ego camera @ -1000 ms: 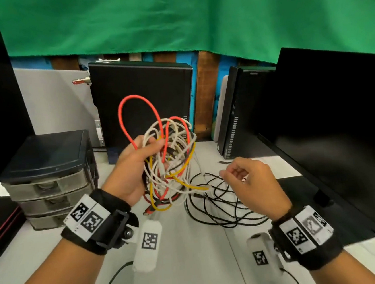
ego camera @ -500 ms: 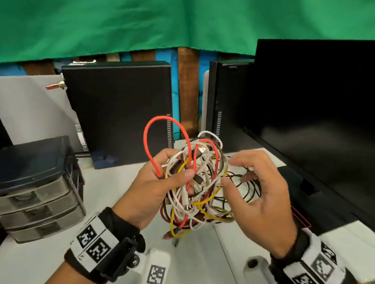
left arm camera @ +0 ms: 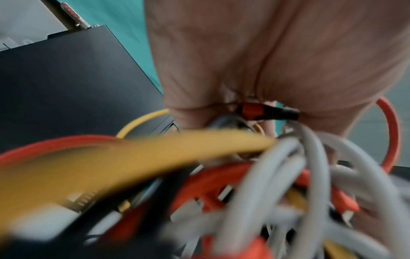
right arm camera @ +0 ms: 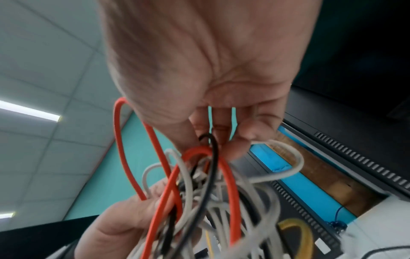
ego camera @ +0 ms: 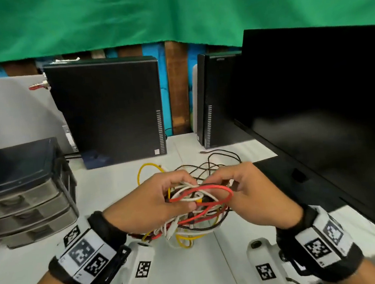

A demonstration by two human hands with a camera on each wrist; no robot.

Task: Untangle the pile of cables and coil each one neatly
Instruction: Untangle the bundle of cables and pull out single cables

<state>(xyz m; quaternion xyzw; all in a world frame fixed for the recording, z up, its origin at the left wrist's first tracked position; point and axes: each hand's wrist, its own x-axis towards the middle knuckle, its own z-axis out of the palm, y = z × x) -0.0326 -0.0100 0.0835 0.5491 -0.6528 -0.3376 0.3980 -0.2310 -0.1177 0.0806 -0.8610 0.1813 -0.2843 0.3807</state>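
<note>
A tangled bundle of cables [ego camera: 196,212] in red, white, yellow and black hangs just above the white table [ego camera: 188,273]. My left hand [ego camera: 155,198] grips the bundle from the left, fingers curled round several strands [left arm camera: 255,157]. My right hand [ego camera: 245,191] holds it from the right, thumb and fingers pinching strands [right arm camera: 208,149] near the top. A red loop [ego camera: 212,190] lies across the top between both hands. A yellow loop [ego camera: 145,169] sticks out behind the left hand. Thin black cable [ego camera: 220,159] trails on the table behind.
A grey drawer unit [ego camera: 23,193] stands at the left. Two black computer cases [ego camera: 109,108] [ego camera: 214,99] stand at the back. A large black monitor [ego camera: 322,109] fills the right side. A green cloth [ego camera: 168,12] hangs above.
Both hands have lowered the bundle toward the table. The right hand, open beside the bundle before, now grips it. The tall red loop has folded down across the top.
</note>
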